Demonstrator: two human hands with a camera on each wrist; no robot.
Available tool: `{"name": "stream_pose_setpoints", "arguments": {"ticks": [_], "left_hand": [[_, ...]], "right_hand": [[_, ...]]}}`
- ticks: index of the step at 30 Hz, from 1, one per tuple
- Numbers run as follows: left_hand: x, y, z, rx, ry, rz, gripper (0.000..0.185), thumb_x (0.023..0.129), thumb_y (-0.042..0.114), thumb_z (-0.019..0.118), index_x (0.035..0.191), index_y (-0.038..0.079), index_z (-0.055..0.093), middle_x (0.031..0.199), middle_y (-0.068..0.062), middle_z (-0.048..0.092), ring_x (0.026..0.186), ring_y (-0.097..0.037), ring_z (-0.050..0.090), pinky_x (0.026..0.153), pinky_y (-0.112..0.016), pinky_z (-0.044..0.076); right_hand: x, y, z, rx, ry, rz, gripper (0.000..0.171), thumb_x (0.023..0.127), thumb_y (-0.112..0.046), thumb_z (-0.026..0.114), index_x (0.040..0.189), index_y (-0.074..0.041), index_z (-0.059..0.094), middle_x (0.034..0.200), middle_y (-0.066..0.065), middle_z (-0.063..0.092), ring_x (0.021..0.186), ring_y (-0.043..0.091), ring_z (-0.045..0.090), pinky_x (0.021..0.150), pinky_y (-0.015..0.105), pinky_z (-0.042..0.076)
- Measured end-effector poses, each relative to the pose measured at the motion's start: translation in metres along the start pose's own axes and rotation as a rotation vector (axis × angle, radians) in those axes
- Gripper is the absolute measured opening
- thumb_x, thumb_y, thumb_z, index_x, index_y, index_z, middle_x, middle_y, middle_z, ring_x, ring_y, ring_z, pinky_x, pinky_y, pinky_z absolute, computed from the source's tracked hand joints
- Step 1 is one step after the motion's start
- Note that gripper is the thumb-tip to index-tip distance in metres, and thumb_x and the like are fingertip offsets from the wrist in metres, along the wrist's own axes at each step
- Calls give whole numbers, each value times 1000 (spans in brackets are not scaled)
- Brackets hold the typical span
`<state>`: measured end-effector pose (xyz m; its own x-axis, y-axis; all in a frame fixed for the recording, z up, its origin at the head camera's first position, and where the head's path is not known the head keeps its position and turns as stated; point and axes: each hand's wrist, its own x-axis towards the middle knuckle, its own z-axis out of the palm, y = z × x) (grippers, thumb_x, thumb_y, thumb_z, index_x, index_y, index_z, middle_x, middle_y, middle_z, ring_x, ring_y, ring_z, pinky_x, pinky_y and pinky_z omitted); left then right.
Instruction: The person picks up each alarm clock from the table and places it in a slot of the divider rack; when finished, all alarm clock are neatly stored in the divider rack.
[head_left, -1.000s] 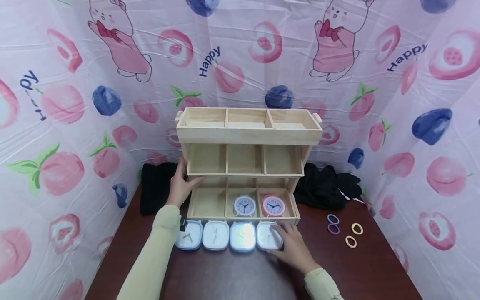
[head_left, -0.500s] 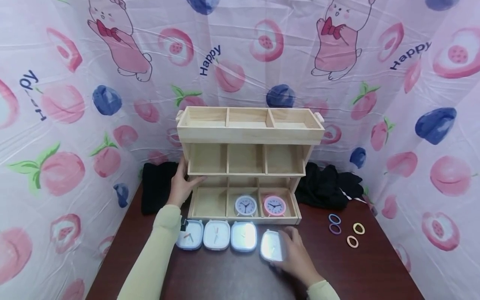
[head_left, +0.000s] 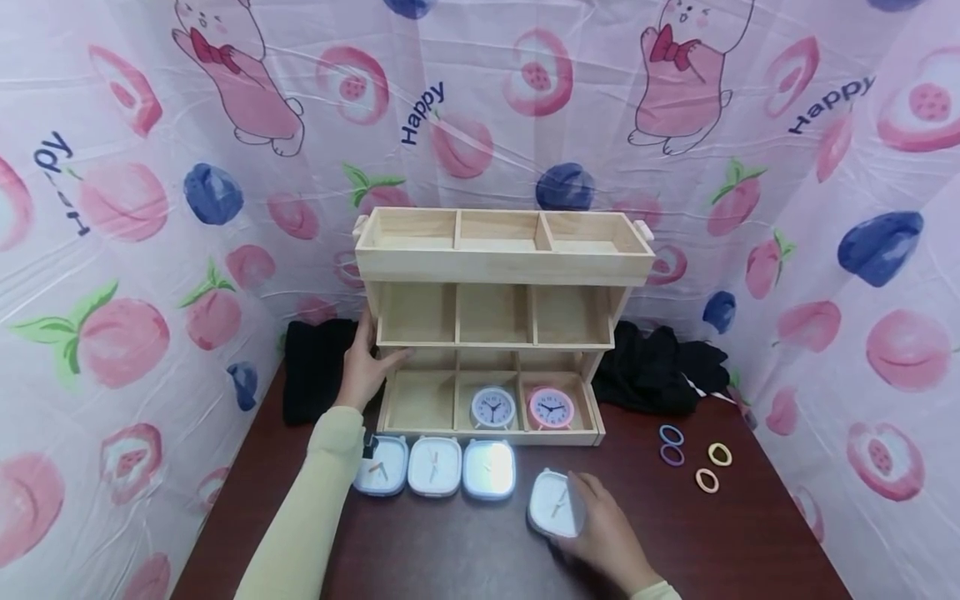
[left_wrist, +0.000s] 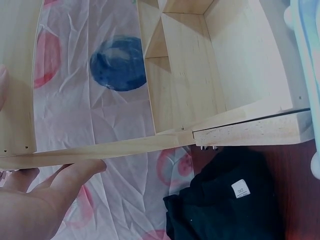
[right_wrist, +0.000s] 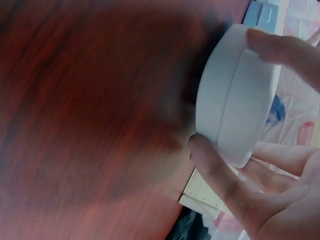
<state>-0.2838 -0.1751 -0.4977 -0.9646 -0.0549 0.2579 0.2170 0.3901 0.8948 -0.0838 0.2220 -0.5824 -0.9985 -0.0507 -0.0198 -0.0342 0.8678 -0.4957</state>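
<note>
My right hand [head_left: 579,512] grips a white square clock [head_left: 553,502], lifted and tilted off the dark table in front of a three-tier wooden organizer [head_left: 502,267]. In the right wrist view the clock [right_wrist: 235,95] sits pinched between thumb [right_wrist: 215,170] and fingers [right_wrist: 285,50]. My left hand [head_left: 369,357] rests flat against the organizer's left side, its fingers [left_wrist: 75,175] straight along a wooden edge [left_wrist: 150,145]. Three more square clocks [head_left: 434,467] lie in a row before the organizer. A white round clock [head_left: 492,407] and a pink one [head_left: 551,408] stand in the bottom tier.
Black cloth lies left [head_left: 318,367] and right [head_left: 660,371] of the organizer. Several hair ties [head_left: 706,480] lie on the table at the right. Pink printed plastic sheeting [head_left: 150,208] walls in the table on three sides.
My right hand has pulled the rightmost square clock out of the row, toward me and to the right, and raised it. The left hand has stayed on the organizer.
</note>
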Motion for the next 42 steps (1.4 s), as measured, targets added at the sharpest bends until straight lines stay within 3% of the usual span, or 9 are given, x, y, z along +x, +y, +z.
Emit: {"name": "stream_pose_setpoints", "arguments": {"ticks": [8, 13, 19, 26, 31, 37, 42], "left_hand": [[0, -1, 1, -22, -5, 1, 113, 92, 24, 87, 170, 49, 8, 176, -7, 30, 163, -34, 32, 130, -56, 34], [0, 0, -2, -16, 3, -7, 112, 92, 27, 87, 169, 50, 9, 177, -5, 30, 162, -34, 32, 130, -56, 34], [0, 1, -2, 2, -2, -14, 113, 92, 28, 87, 169, 50, 7, 176, -7, 32, 161, -35, 36, 129, -56, 35], [0, -1, -2, -25, 4, -10, 113, 92, 23, 87, 170, 48, 9, 175, -8, 34, 160, -36, 37, 129, -56, 36], [0, -2, -2, -37, 7, 3, 113, 92, 22, 87, 171, 46, 10, 174, -9, 36, 158, -34, 40, 128, -55, 38], [1, -4, -2, -38, 9, 5, 114, 91, 21, 88, 171, 47, 10, 171, -11, 41, 157, -35, 42, 127, -56, 40], [0, -3, -2, -28, 14, 9, 114, 91, 24, 88, 170, 50, 10, 172, -10, 41, 158, -36, 41, 127, -56, 39]], "right_hand": [[3, 1, -6, 124, 273, -121, 96, 60, -27, 105, 143, -3, 64, 134, 13, 69, 117, 27, 69, 97, 51, 58], [26, -25, -11, 213, 328, -227, 94, 61, -24, 105, 144, -8, 63, 136, 10, 69, 118, 26, 68, 97, 49, 58], [64, -70, -5, 282, 274, -377, 95, 64, -22, 103, 147, -3, 61, 143, 14, 66, 128, 33, 65, 108, 55, 56], [113, -120, 15, 233, 188, -418, 87, 67, -31, 100, 143, -9, 64, 143, 12, 67, 132, 35, 64, 111, 53, 55], [143, -151, 32, 182, 144, -421, 77, 69, -36, 99, 133, -8, 68, 132, 10, 72, 122, 33, 69, 107, 51, 57], [169, -176, 55, 114, 106, -406, 64, 68, -44, 99, 115, -11, 70, 109, 5, 73, 99, 24, 70, 91, 43, 59], [181, -187, 70, 71, 67, -382, 58, 69, -48, 98, 106, -13, 69, 103, 3, 71, 97, 25, 67, 96, 45, 56]]}}
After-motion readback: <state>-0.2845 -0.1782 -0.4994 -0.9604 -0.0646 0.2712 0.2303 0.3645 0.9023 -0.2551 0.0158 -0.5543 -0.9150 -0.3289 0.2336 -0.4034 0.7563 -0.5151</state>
